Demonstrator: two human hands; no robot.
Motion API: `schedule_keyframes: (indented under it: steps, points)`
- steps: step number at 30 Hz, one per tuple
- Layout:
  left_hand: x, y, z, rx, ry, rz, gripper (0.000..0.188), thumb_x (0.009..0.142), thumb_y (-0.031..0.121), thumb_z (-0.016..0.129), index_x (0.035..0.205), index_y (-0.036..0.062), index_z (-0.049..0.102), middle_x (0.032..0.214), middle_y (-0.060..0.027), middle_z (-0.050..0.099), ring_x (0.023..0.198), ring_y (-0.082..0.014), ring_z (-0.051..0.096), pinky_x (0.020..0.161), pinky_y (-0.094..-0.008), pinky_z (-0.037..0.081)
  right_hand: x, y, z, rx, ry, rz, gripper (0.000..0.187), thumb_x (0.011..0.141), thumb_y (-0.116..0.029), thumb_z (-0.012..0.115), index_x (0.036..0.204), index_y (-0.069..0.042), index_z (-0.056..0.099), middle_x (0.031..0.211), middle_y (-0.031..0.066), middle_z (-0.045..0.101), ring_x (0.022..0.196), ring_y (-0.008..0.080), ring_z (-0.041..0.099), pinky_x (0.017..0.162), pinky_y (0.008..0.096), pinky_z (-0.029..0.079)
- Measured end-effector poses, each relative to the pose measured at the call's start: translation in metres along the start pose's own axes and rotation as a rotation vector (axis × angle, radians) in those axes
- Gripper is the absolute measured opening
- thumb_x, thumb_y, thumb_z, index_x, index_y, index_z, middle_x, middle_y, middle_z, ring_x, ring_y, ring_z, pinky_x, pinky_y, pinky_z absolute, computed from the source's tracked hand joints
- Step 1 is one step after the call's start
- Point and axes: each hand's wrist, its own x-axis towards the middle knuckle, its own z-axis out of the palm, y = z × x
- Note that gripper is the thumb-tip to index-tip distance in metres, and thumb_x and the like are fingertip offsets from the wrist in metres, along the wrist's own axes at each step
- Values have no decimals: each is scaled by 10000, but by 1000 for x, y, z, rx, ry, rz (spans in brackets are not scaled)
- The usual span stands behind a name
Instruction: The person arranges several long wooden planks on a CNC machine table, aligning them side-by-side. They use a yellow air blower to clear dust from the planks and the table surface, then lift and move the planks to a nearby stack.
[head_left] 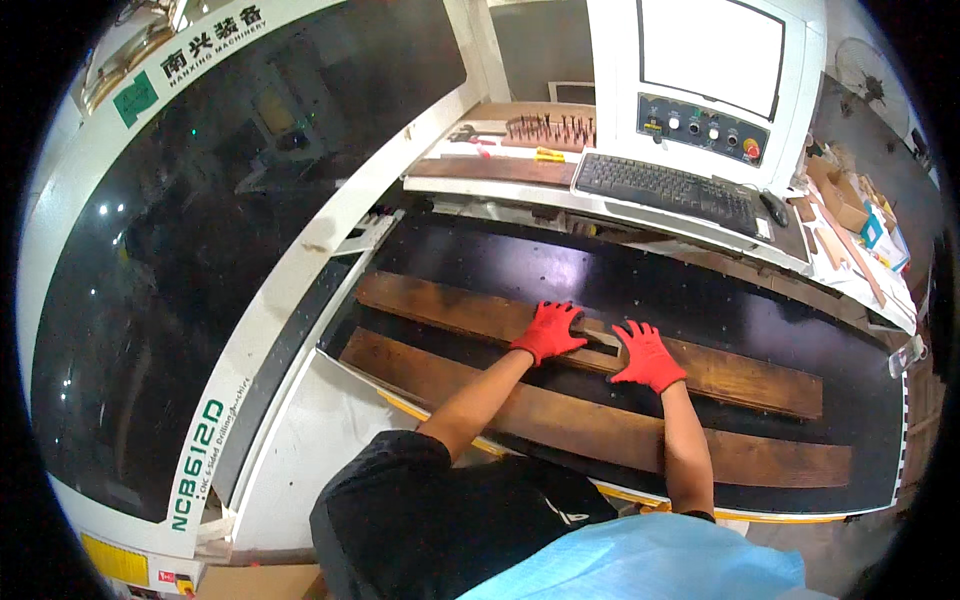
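A long brown wooden plank [740, 377] lies across the black machine table [480, 248], and both my hands rest on its middle. My left hand [550, 333], in a red glove with dark fingertips, presses down with its fingers apart. On the other side of a narrow dark gap, my right hand [647, 358], gloved the same way, lies with fingers spread. Pale wood edges show around this gap; whether it is a cut-out or a space between pieces I cannot tell. Nearer to me, a second wooden plank [570, 417] runs roughly alongside, partly beneath my forearms.
A large white machine with a dark window [250, 170] stands at left. Beyond the table, a shelf holds a black keyboard [665, 190], a mouse [773, 208] and a block of upright bits [550, 131]. A control panel [703, 130] rises behind. A clear bottle [908, 356] stands at the right edge.
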Motion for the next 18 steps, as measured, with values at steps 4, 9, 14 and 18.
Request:
schedule_keyframes:
  steps: [4, 9, 14, 18]
  points:
    - [-1, -7, 5, 26, 48, 1, 784, 793, 586, 758, 1401, 130, 568, 1446, -160, 553, 1361, -349, 489, 1176, -561, 285, 3, -6, -4, -42, -44, -2, 1144, 629, -608, 878, 1563, -153, 399, 1546, 237, 401, 1392, 426, 400, 1176, 556, 315]
    - [4, -2, -1, 34, -11, -40, 789, 756, 571, 786, 1375, 127, 579, 1415, -173, 573, 1364, -351, 496, 1177, -561, 295, 3, -7, -5, 13, -36, 3, 1136, 614, -584, 885, 1552, -148, 417, 1550, 242, 389, 1414, 435, 382, 1206, 549, 279]
    - [37, 10, -10, 90, -271, -108, 837, 716, 529, 816, 1386, 84, 584, 1380, -172, 600, 1291, -373, 549, 1092, -505, 407, 3, -8, -5, 10, -45, 0, 1135, 625, -577, 882, 1556, -134, 406, 1551, 248, 381, 1411, 432, 377, 1201, 551, 286]
    - [27, 7, 1, 67, -60, -16, 741, 682, 494, 828, 1294, 130, 624, 1281, -133, 651, 1220, -341, 601, 1044, -482, 442, 3, -9, -2, -56, -70, 16, 1137, 631, -578, 879, 1560, -133, 397, 1548, 259, 378, 1406, 439, 377, 1193, 570, 290]
